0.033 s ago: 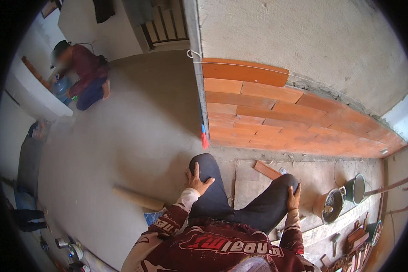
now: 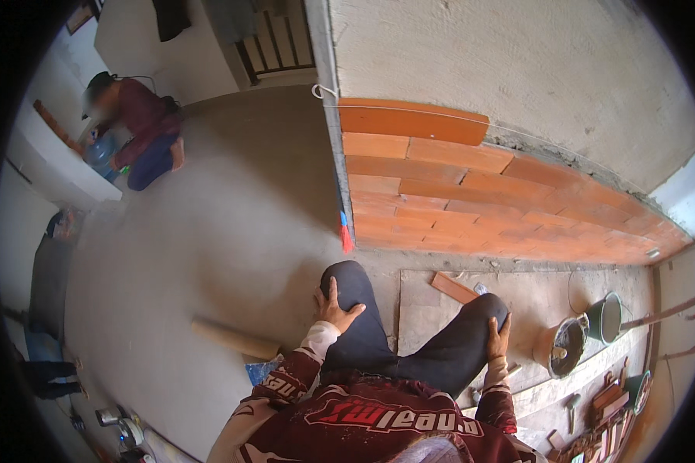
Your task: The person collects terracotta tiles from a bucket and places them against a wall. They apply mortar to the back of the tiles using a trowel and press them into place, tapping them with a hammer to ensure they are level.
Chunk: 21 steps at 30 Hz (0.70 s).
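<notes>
Both hands rest on my knees, and neither holds anything. My left hand lies on the left knee of my dark trousers, its thumb and fingers spread. On the outer side of the right knee, my right hand is laid with its fingers stretched out. A loose terracotta tile lies on the floor board between my knees and the wall. Ahead stands a wall partly faced with orange terracotta tiles, with a white string across its top row.
To the right are a mortar-smeared bucket, a green bucket, a trowel and several stacked tiles. A brown tube lies at left. Far left, another person crouches by a blue water jug.
The view has shifted very slightly, so the wall and buckets sit a little further left. Both my hands stay on my knees.
</notes>
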### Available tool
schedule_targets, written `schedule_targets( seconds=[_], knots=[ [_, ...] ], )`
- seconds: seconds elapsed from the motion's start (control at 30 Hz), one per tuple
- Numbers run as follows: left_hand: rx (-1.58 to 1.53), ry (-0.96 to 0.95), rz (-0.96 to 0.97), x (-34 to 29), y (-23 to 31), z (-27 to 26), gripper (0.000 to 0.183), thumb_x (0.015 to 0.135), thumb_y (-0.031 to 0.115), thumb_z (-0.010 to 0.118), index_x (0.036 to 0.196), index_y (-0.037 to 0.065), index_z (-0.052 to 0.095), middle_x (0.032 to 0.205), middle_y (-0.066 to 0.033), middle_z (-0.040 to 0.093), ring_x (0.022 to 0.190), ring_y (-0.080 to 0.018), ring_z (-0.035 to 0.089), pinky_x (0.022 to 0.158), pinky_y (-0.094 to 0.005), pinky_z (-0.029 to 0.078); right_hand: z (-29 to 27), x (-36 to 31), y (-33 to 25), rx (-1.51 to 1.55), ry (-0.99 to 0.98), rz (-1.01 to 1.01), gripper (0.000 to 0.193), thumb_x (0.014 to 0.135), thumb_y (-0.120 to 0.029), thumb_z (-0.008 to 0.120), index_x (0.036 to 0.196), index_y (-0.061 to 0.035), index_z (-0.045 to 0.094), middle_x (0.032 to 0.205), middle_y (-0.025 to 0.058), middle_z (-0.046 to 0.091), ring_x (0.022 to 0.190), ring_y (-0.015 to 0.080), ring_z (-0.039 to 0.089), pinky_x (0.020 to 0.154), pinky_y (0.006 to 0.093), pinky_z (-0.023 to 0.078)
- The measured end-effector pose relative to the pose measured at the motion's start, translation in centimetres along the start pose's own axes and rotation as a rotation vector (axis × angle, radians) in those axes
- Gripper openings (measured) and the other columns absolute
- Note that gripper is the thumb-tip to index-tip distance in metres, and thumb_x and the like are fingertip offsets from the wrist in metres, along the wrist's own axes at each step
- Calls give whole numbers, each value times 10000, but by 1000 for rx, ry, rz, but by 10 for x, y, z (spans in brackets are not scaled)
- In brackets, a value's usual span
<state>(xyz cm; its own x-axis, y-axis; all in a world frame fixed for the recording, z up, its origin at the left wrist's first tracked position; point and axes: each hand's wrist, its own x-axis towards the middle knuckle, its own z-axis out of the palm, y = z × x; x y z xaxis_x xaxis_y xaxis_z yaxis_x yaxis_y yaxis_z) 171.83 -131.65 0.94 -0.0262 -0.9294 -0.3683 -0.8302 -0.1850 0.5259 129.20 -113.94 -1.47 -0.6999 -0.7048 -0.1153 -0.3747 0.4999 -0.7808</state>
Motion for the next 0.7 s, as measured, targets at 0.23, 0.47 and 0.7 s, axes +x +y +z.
schedule_targets(
  seconds=[0.23, 0.47, 0.7],
  knots=[
    [-90, -24, 49, 9, -7, 3, 1190, 707, 624, 744, 1565, 226, 21, 1515, -393, 112, 1410, -542, 157, 1147, -551, 236, 6, -85, -26, -12, 35, 2, 1050, 820, -467, 719, 1512, 62, 133, 1534, 315, 224, 1444, 398, 228, 1173, 422, 206],
    [17, -23, 103, 21, -16, 13, 1117, 781, 580, 697, 1560, 133, 32, 1513, -394, 123, 1405, -547, 161, 1151, -547, 227, 0, -91, -40, -3, -29, -65, 1009, 862, -538, 616, 1515, 57, 130, 1543, 318, 198, 1448, 431, 194, 1174, 455, 195],
    [251, 68, 466, 37, 14, 30, 719, 841, 440, 679, 1391, 40, 448, 1460, -319, 338, 1376, -480, 299, 1120, -525, 296, 1, -98, -32, -126, 48, -89, 837, 897, -477, 587, 1506, -4, 262, 1519, 333, 239, 1416, 478, 235, 1155, 477, 240]
  ],
)
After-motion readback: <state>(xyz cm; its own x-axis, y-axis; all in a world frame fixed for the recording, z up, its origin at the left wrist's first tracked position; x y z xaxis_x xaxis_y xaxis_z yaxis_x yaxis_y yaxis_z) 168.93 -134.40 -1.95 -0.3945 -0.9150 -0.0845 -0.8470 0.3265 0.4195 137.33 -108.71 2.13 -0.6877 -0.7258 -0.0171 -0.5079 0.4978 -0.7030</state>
